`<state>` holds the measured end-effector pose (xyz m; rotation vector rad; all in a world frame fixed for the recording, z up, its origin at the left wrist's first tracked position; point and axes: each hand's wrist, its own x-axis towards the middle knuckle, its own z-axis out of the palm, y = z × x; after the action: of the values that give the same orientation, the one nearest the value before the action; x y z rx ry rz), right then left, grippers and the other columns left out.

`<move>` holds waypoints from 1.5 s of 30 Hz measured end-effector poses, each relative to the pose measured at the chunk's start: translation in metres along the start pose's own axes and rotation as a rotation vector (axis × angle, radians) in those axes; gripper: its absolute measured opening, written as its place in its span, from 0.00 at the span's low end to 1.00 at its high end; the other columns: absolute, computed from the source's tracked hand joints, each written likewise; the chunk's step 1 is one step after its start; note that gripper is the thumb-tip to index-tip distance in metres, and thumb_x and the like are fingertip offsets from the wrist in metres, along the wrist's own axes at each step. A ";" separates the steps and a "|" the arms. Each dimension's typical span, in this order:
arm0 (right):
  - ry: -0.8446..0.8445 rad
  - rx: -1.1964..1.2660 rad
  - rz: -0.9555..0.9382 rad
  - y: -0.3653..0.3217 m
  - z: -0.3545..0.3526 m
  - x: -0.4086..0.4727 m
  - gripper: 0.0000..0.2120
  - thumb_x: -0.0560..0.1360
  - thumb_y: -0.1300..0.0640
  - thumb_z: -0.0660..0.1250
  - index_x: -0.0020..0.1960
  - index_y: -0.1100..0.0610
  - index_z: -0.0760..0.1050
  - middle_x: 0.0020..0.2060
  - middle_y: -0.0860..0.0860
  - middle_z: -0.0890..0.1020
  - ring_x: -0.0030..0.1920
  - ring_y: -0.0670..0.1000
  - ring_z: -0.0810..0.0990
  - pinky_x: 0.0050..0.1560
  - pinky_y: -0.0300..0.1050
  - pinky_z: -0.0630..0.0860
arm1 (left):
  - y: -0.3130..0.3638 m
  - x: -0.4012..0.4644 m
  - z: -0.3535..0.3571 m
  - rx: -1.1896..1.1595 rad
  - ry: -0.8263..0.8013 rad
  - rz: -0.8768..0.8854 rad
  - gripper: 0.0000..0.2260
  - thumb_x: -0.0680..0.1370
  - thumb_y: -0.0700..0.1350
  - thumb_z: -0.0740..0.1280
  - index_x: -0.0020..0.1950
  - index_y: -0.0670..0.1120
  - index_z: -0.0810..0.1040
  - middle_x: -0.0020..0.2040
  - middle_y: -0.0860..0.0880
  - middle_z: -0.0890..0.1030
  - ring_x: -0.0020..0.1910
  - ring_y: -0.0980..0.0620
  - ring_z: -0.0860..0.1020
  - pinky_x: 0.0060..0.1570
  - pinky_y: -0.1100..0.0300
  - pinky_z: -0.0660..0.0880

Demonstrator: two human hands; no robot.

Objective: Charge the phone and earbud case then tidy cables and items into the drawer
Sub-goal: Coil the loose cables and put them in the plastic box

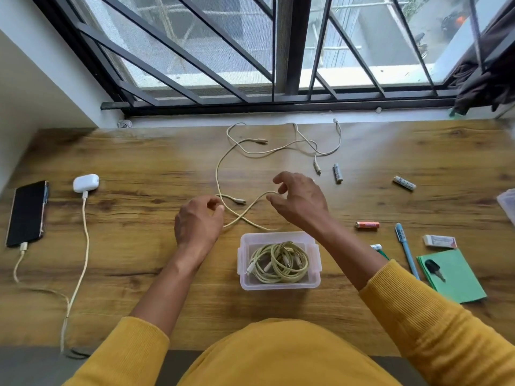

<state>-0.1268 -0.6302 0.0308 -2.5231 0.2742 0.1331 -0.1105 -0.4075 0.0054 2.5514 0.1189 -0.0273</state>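
Head view: coiled cables (279,261) in tub (279,237)

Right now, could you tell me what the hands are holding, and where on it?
Left hand pinches the loose cable near its crossing; right hand hooks its loop.
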 end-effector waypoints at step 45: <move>-0.229 0.841 -0.333 -0.052 -0.072 0.026 0.19 0.86 0.55 0.63 0.51 0.71 0.80 0.38 0.61 0.83 0.39 0.56 0.83 0.46 0.52 0.79 | 0.061 0.056 -0.136 -0.684 0.338 0.440 0.08 0.84 0.49 0.69 0.58 0.45 0.81 0.46 0.52 0.80 0.44 0.55 0.76 0.43 0.54 0.75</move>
<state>-0.0874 -0.6343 0.1143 -1.6654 -0.1636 0.1361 -0.0497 -0.3784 0.1496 1.8291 -0.2634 0.5240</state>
